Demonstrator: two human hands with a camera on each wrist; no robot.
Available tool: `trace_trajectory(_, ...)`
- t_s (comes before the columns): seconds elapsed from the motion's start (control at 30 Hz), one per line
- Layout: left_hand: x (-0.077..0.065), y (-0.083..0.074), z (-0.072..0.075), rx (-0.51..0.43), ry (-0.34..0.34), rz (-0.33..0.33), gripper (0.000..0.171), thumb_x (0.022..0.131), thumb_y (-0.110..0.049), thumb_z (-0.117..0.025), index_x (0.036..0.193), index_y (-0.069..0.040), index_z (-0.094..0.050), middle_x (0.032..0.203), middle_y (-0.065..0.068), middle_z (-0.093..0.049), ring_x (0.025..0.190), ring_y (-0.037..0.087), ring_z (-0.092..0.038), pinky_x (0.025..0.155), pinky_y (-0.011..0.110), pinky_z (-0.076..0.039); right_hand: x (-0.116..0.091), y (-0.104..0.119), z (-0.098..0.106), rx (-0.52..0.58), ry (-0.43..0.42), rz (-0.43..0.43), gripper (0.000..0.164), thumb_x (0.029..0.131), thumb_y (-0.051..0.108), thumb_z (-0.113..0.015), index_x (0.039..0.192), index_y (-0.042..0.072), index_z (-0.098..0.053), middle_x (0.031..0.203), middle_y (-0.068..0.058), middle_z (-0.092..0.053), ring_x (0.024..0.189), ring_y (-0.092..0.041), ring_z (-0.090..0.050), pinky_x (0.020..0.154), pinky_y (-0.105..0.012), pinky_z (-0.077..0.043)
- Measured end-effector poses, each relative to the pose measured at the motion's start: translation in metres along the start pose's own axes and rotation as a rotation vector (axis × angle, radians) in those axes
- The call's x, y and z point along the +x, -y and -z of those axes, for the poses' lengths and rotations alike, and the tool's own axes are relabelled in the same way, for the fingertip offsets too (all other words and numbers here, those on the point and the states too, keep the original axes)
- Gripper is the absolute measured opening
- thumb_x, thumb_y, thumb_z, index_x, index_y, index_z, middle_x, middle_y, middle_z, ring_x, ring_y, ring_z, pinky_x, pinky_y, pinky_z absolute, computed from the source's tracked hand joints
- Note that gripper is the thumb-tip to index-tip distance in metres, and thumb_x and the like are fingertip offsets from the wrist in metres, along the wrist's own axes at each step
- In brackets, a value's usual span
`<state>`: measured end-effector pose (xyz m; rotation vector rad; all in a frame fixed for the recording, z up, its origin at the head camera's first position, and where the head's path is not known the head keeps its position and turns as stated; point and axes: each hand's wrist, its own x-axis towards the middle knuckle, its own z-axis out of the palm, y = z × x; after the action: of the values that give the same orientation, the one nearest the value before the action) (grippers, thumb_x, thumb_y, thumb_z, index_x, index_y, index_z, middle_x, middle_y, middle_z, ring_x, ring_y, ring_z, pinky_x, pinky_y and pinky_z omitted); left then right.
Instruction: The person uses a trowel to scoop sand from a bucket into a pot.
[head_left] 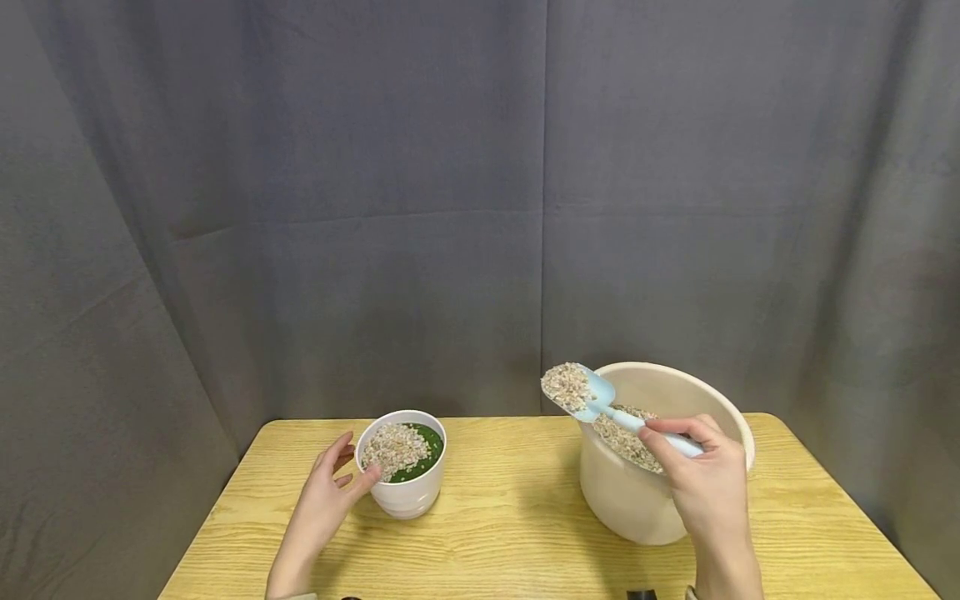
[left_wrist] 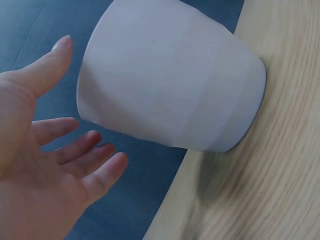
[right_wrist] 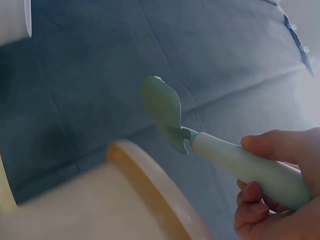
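My right hand [head_left: 708,475] grips the handle of a light blue trowel [head_left: 600,390] above the rim of a big cream bucket [head_left: 630,500]. Pale granules [head_left: 566,386] are heaped on the blade, which reaches out past the bucket's left side. In the right wrist view, thumb and fingers wrap the trowel handle [right_wrist: 250,167]. A small white pot [head_left: 408,497] stands upright at the left, with granules covering part of a green surface [head_left: 427,450] inside. Beside its left rim is my left hand [head_left: 330,492], fingers spread and loosely bent. The left wrist view has the pot [left_wrist: 170,75] just past those fingertips.
More granules [head_left: 626,442] lie inside the bucket. Both containers stand on a light wooden table [head_left: 502,508]. Grey curtains [head_left: 405,208] hang behind it and at the sides. A small black object [head_left: 642,595] shows at the bottom edge.
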<state>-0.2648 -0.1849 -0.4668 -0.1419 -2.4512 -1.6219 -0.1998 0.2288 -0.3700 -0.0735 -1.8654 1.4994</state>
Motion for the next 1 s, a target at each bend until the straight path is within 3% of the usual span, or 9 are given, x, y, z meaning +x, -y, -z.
trace_trajectory(0.37,0.000,0.003,-0.007,-0.047,0.071,0.055,0.091,0.086,-0.026,-0.078,0.152,0.004,-0.022,0.150,0.029,-0.025,0.136,0.043,-0.034,0.105,0.050,-0.041,-0.012,-0.006,-0.057,0.082,0.162,-0.005,0.011,0.076,-0.004,-0.080,0.083,0.003,-0.077,0.081,-0.006,-0.063,0.077,-0.015,-0.053,0.063,-0.022,-0.045)
trace_trajectory(0.67,0.003,0.007,-0.010,-0.123,0.129,0.039,0.100,0.082,-0.016,-0.081,0.153,0.006,-0.013,0.152,0.032,-0.020,0.139,0.044,-0.027,0.106,0.049,-0.039,-0.026,0.009,-0.091,0.142,0.305,0.027,0.009,0.076,-0.011,-0.076,0.081,-0.004,-0.073,0.077,-0.012,-0.058,0.071,-0.015,-0.050,0.060,-0.021,-0.043)
trace_trajectory(0.83,0.001,0.009,-0.011,-0.159,0.134,0.020,0.101,0.081,-0.013,-0.081,0.153,0.004,-0.012,0.154,0.031,-0.020,0.140,0.043,-0.024,0.108,0.048,-0.037,-0.032,-0.003,-0.112,0.207,0.393,0.009,0.007,0.078,-0.009,-0.075,0.082,-0.004,-0.073,0.078,-0.012,-0.056,0.073,-0.016,-0.051,0.061,-0.021,-0.044)
trace_trajectory(1.0,0.001,0.011,-0.013,-0.188,0.132,-0.002,0.101,0.081,-0.010,-0.081,0.153,0.005,-0.012,0.153,0.030,-0.023,0.141,0.042,-0.024,0.107,0.047,-0.037,-0.036,-0.033,-0.138,0.237,0.444,0.023,0.009,0.078,-0.007,-0.077,0.083,0.000,-0.074,0.078,-0.011,-0.055,0.070,-0.016,-0.050,0.058,-0.021,-0.043)
